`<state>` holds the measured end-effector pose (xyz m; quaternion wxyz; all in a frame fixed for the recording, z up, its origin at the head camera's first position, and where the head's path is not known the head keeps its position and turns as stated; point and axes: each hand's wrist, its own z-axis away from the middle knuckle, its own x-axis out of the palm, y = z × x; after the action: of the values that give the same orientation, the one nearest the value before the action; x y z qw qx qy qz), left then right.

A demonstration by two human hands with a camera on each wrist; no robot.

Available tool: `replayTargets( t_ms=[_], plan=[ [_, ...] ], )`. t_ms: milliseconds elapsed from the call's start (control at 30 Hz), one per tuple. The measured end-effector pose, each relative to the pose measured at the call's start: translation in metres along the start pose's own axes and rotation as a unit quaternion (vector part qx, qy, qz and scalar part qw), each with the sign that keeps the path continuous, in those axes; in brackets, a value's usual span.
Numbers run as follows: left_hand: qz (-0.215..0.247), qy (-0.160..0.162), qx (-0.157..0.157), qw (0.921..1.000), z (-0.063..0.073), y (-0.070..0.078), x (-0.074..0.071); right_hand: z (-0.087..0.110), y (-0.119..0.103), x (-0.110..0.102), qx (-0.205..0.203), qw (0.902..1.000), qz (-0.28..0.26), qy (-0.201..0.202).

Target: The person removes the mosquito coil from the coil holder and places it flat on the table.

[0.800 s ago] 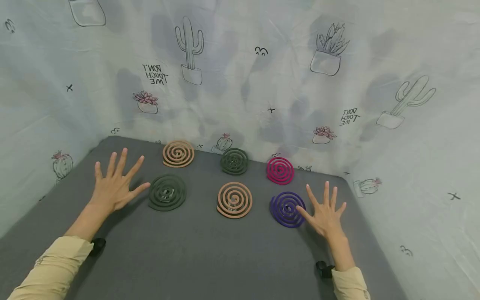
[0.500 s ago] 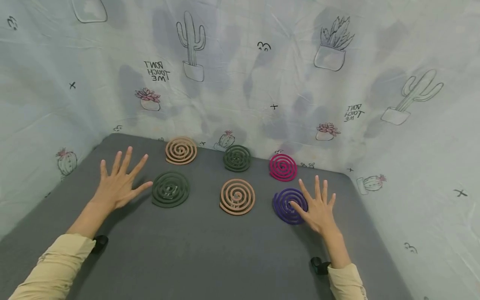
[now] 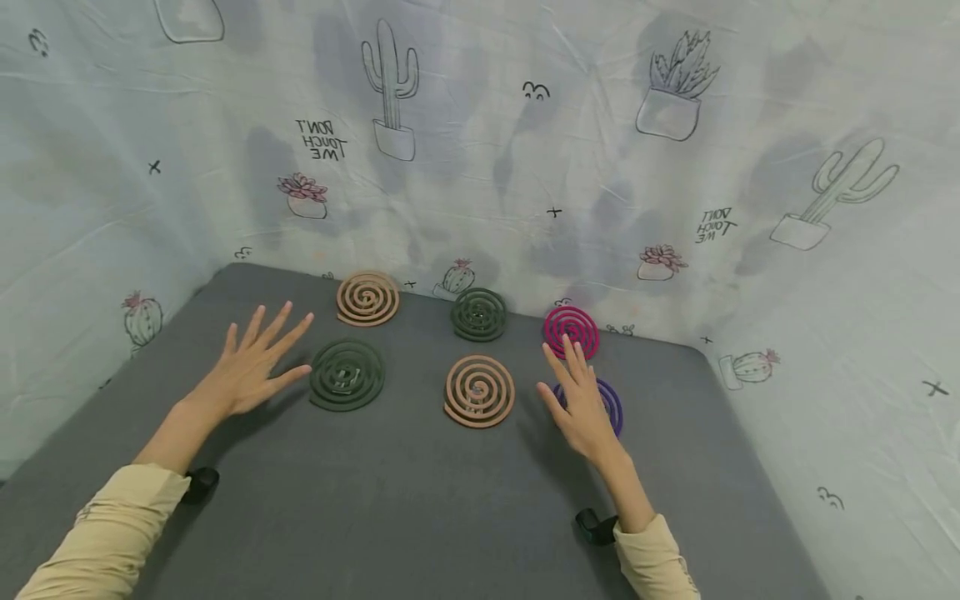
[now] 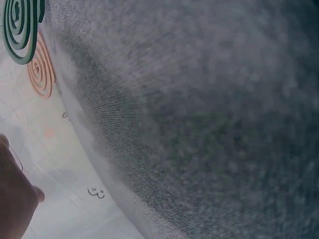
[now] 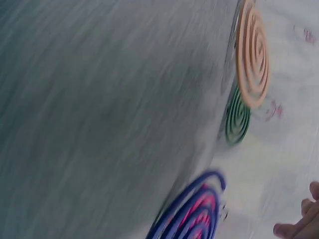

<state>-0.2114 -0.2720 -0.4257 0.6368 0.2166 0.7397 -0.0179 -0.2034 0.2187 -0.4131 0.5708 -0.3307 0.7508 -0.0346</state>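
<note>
Several spiral coils, like mosquito coils, lie in two rows on a dark grey cloth (image 3: pixel 405 508). My left hand (image 3: pixel 251 367) hovers with spread fingers, its thumb tip overlapping the edge of the front dark green coil (image 3: pixel 347 375) in the head view. My right hand (image 3: pixel 581 408), fingers extended, is over the purple coil (image 3: pixel 613 404) and hides much of it; its fingertips overlap the pink coil (image 3: pixel 572 321). Between the hands lies the front tan coil (image 3: pixel 480 392). Neither hand holds anything. The right wrist view shows a few fingers (image 5: pixel 301 226) at its right edge.
Along the back row are another tan coil (image 3: pixel 367 298) and a smaller dark green coil (image 3: pixel 478 315). A pale curtain (image 3: pixel 480 192) printed with cacti rises behind and along both sides of the cloth. Black wrist cameras (image 3: pixel 596 527) are strapped at both wrists.
My right hand has moved left, from the purple coil's right side to over it, its fingers drawing closer together. The left hand has shifted slightly right and tilted. The coils stay put.
</note>
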Motion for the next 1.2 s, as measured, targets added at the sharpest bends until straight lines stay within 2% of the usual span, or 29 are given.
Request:
replayTargets(
  t_ms=[133, 333, 533, 767, 933, 1033, 1200],
  plan=[
    [0.027, -0.005, 0.004, 0.9996, 0.002, -0.001, -0.001, -0.008, -0.015, 0.009, -0.043, 0.9979, -0.045, 0.016],
    [0.066, -0.012, 0.005, 0.9977, 0.002, -0.001, -0.003, -0.02, -0.034, 0.022, -0.079, 0.9941, -0.074, -0.004],
    [0.102, -0.014, 0.006, 0.9947, 0.001, -0.002, -0.002, -0.034, -0.053, 0.037, -0.128, 0.9852, -0.113, -0.015],
    [0.18, -0.007, 0.03, 0.9831, -0.002, -0.004, -0.002, -0.046, -0.071, 0.052, -0.161, 0.9748, -0.152, -0.023],
    [0.217, 0.005, 0.029, 0.9757, -0.004, -0.004, -0.003, -0.054, -0.08, 0.059, -0.172, 0.9706, -0.167, -0.015],
    [0.236, 0.012, 0.025, 0.9713, -0.003, -0.004, -0.003, -0.06, -0.086, 0.065, -0.182, 0.9648, -0.189, -0.011],
    [0.261, 0.014, 0.017, 0.965, -0.002, -0.006, -0.004, -0.067, -0.096, 0.075, -0.185, 0.956, -0.226, -0.029]
  ],
)
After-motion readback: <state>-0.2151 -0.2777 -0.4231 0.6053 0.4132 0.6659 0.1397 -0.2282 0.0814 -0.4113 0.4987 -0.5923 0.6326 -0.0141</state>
